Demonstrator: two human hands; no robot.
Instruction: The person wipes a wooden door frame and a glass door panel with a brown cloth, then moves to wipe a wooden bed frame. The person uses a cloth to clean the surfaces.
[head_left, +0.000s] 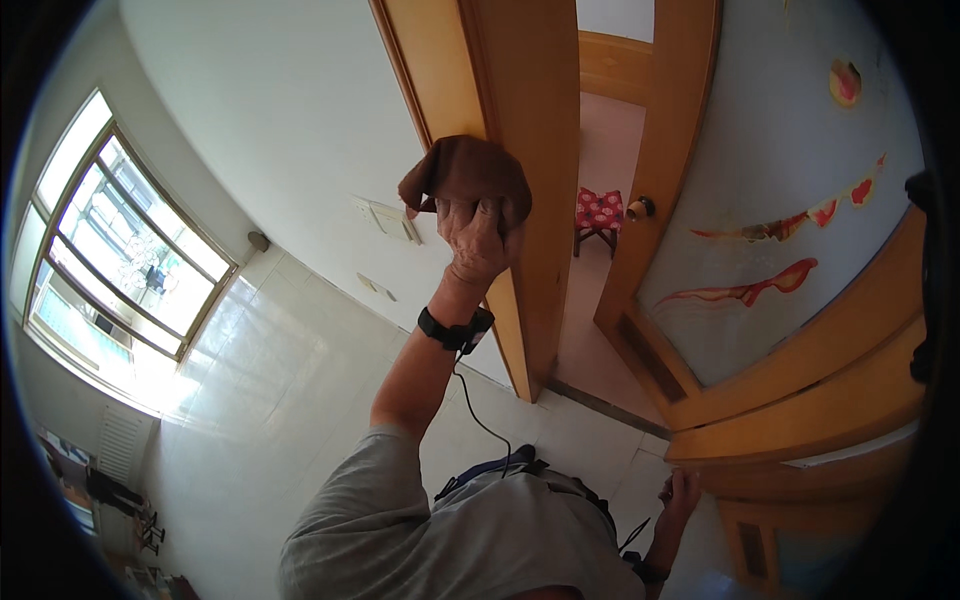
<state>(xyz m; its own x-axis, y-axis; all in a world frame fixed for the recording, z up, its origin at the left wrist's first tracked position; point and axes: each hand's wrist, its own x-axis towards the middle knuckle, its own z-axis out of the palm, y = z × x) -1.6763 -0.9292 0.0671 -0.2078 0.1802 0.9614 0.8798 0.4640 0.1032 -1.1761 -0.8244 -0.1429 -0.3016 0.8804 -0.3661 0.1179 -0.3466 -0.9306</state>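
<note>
My left hand (474, 236) is raised in front of me and presses a brown cloth (472, 172) against the wooden door frame (529, 150), where the casing meets the white wall. The cloth covers part of the fingers. A black wrist strap with a cable is on that arm. Low at the right, my right hand (681, 491) hangs beside my body with its fingers partly curled; whether anything small is in it cannot be made out.
A wooden door with a glass panel (750, 210) and a round knob (640, 208) stands open at the right. A red patterned stool (599, 210) is beyond the doorway. Wall switches (391, 223) sit left of the frame; a bright window (127, 247) is far left.
</note>
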